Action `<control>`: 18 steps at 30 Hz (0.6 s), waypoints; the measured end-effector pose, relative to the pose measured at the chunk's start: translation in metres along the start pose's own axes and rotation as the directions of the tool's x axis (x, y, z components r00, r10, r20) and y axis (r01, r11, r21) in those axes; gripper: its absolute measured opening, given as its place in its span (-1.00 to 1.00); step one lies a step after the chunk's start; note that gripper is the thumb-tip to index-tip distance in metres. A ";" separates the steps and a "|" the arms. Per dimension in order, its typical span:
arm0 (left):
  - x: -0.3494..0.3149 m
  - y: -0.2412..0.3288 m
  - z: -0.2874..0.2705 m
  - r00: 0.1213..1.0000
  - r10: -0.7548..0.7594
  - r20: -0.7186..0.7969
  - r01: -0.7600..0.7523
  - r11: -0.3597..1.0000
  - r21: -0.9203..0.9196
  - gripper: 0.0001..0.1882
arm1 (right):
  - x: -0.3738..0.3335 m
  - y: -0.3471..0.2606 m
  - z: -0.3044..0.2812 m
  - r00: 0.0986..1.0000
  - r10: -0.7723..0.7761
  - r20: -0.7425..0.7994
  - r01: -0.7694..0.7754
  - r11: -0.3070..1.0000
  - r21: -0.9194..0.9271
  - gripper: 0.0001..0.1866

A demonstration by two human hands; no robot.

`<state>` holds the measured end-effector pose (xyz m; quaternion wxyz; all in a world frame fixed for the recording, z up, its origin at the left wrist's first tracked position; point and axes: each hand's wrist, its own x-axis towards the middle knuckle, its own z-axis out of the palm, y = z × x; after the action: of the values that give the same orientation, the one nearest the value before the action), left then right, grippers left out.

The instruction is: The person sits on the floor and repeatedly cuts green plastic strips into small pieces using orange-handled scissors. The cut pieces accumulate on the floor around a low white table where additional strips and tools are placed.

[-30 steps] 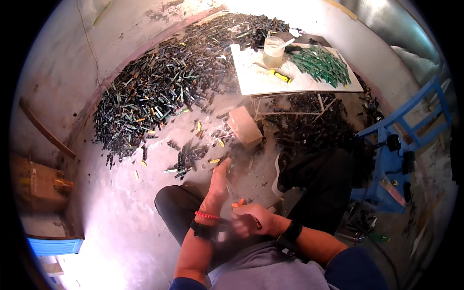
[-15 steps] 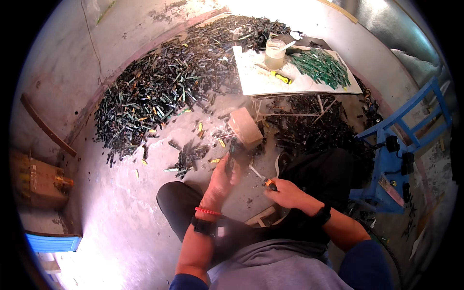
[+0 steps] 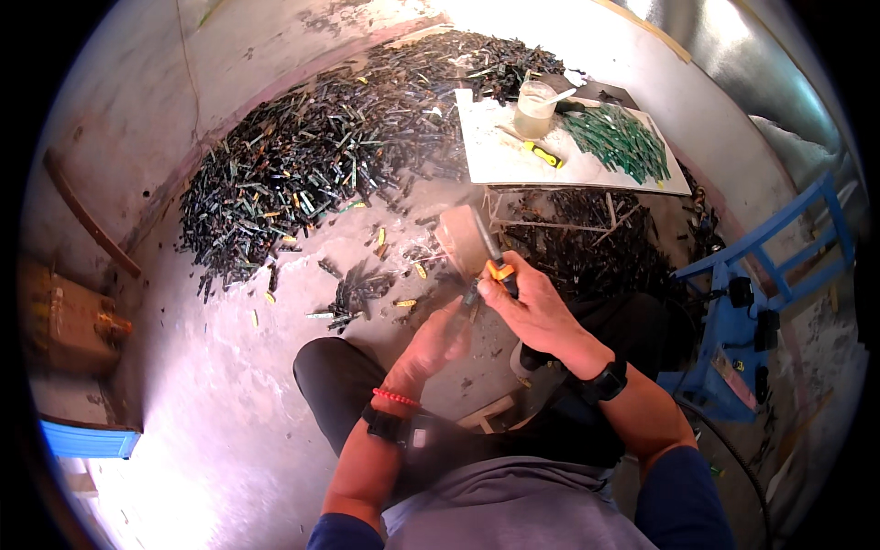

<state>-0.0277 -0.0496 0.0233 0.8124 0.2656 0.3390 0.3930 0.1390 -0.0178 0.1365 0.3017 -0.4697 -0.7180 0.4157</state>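
Note:
My right hand is closed round the orange-and-black handle of a screwdriver. Its grey shaft slants up and to the left, in front of a brown block on the floor. Just left of and below it, my left hand is blurred by motion, with its fingers closed on a small dark strip. The strip's tip comes close to my right thumb; whether they touch I cannot tell. Both hands are above the floor, in front of my knees.
A big heap of dark narrow strips spreads to the far left, with a smaller cluster nearer. A low white board table bears green strips, a cup and a yellow-handled tool. A blue chair stands right.
My right hand has risen up and left, bringing the screwdriver beside my left hand. The shaft now points more steeply upward. My left hand has shifted slightly right and down.

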 end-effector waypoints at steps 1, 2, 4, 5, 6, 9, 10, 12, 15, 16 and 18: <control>-0.001 0.001 0.002 1.000 -0.002 -0.002 0.002 1.000 -0.005 -0.46 | 0.002 -0.001 0.003 1.000 0.011 -0.006 -0.011 1.000 0.004 -0.65; -0.001 0.001 0.003 1.000 -0.004 -0.003 0.004 1.000 -0.010 -0.46 | 0.002 -0.002 0.006 1.000 0.024 -0.013 -0.024 1.000 0.008 -0.64; -0.001 0.001 0.002 1.000 -0.024 0.009 0.024 0.999 -0.040 -0.46 | 0.001 0.004 0.014 0.995 0.069 -0.076 -0.063 0.995 0.079 -0.67; -0.002 0.002 0.000 0.999 -0.031 0.011 0.032 0.998 -0.058 -0.46 | -0.002 0.003 0.016 0.990 0.127 -0.066 -0.111 0.972 0.207 -0.68; -0.002 0.002 -0.002 1.000 -0.026 0.010 0.026 0.998 -0.062 -0.46 | -0.007 0.002 0.015 0.982 0.184 -0.049 -0.158 0.930 0.331 -0.69; -0.003 0.003 -0.005 1.000 -0.003 0.007 0.003 0.997 -0.077 -0.45 | -0.035 0.000 0.012 0.949 0.308 0.061 -0.296 0.811 0.505 -0.74; -0.003 0.004 -0.003 1.000 0.010 0.004 -0.009 0.996 -0.084 -0.45 | -0.048 0.002 0.012 0.937 0.329 0.114 -0.341 0.795 0.502 -0.75; -0.003 0.006 0.001 1.000 0.024 -0.003 -0.024 0.996 -0.086 -0.44 | -0.073 0.008 0.009 0.897 0.334 0.290 -0.436 0.772 0.463 -0.78; -0.001 0.007 0.005 1.000 0.014 -0.021 -0.016 0.997 -0.081 -0.44 | -0.096 0.007 0.016 0.792 0.345 0.504 -0.562 0.734 0.381 -0.80; 0.000 0.007 0.006 0.999 -0.001 -0.032 -0.002 0.997 -0.080 -0.44 | -0.097 0.002 0.013 0.743 0.386 0.546 -0.605 0.737 0.303 -0.78; 0.000 0.007 0.004 0.999 -0.002 -0.037 -0.001 0.997 -0.071 -0.44 | -0.091 -0.013 0.012 0.655 0.423 0.626 -0.665 0.716 0.211 -0.76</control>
<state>-0.0275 -0.0465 0.0308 0.8151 0.2289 0.3400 0.4095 0.1581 -0.1086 0.1379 0.0401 -0.4547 -0.4835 0.7469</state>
